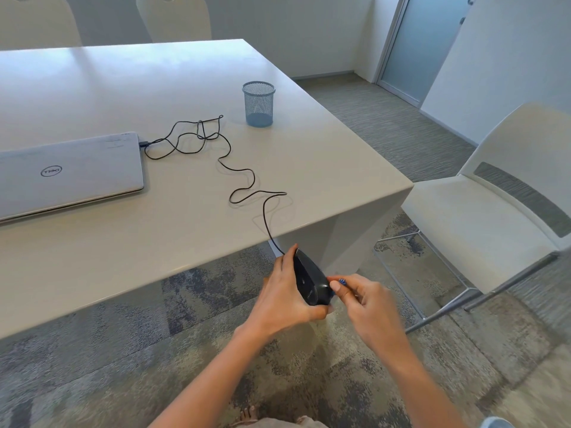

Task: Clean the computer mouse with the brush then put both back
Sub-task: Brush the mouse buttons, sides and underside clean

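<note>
My left hand (282, 291) grips a black wired computer mouse (309, 278), held on its side in the air just off the near right corner of the white table (173, 97). Its black cable (244, 186) snakes back over the tabletop to a shut silver laptop (66, 173). My right hand (358, 296) pinches a small blue brush (341, 281) against the mouse's right side. Only the blue tip of the brush shows between my fingers; its bristles are hidden.
A blue mesh pen cup (259, 104) stands upright on the table beyond the cable. A white chair (494, 199) stands to the right of the table, and two more chair backs (173, 17) show at the far edge. Grey patterned carpet lies below my hands.
</note>
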Motion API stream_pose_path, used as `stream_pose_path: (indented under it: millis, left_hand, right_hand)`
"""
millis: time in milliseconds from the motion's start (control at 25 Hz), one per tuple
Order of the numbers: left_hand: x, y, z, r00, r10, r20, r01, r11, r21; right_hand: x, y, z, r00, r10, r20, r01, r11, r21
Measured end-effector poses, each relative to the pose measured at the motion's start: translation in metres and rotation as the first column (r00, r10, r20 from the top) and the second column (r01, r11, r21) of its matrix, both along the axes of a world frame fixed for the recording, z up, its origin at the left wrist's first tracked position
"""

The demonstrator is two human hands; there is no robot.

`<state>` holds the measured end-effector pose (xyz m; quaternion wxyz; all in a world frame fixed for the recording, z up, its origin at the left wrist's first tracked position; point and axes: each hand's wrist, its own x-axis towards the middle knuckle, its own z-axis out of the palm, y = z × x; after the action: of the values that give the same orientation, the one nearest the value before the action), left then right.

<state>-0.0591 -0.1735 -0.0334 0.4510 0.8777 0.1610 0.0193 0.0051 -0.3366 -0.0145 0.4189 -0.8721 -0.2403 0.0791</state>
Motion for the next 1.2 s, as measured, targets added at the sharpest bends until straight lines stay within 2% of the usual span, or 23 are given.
stream_pose_path:
  millis: [160,280,440,600,840,920,1040,1200]
  left_hand:
    - [-0.002,0.001,0.000,0.999,0.006,0.040,-0.006,1.000,-0.006]
    - [-0.002,0.000,-0.002,0.998,0.004,0.059,-0.004,1.000,-0.008]
    - [-0.003,0.000,0.000,0.996,-0.012,0.086,0.015,0.999,-0.030]
    - [-0.003,0.001,0.001,0.996,-0.015,0.093,0.019,0.999,-0.040]
    - [-0.010,0.006,-0.005,0.996,0.006,0.086,-0.002,0.999,-0.048]
    - [-0.010,0.006,-0.006,0.997,-0.008,0.081,0.011,0.999,-0.042]
    - [-0.009,0.004,-0.003,0.997,-0.017,0.082,0.021,0.998,-0.051]
    - [-0.007,-0.001,0.002,0.994,-0.065,0.092,0.066,0.998,-0.003]
  right_hand:
    - [0.015,0.000,0.013,0.999,0.001,-0.036,0.001,0.998,0.062]
    - [0.032,0.000,0.032,0.991,0.019,-0.132,0.018,0.961,0.277]
    - [0.032,0.013,0.047,0.981,0.162,-0.102,-0.099,0.885,0.454]
    - [0.027,0.021,0.044,0.961,0.268,0.063,-0.270,0.876,0.399]
    - [0.021,0.000,0.049,0.934,0.336,0.119,-0.356,0.895,0.267]
    - [0.018,-0.010,0.054,0.932,0.354,0.076,-0.361,0.889,0.280]
    - [0.015,-0.013,0.058,0.932,0.354,-0.083,-0.292,0.865,0.408]
    - [0.015,0.001,0.052,0.967,0.207,-0.152,-0.114,0.878,0.465]
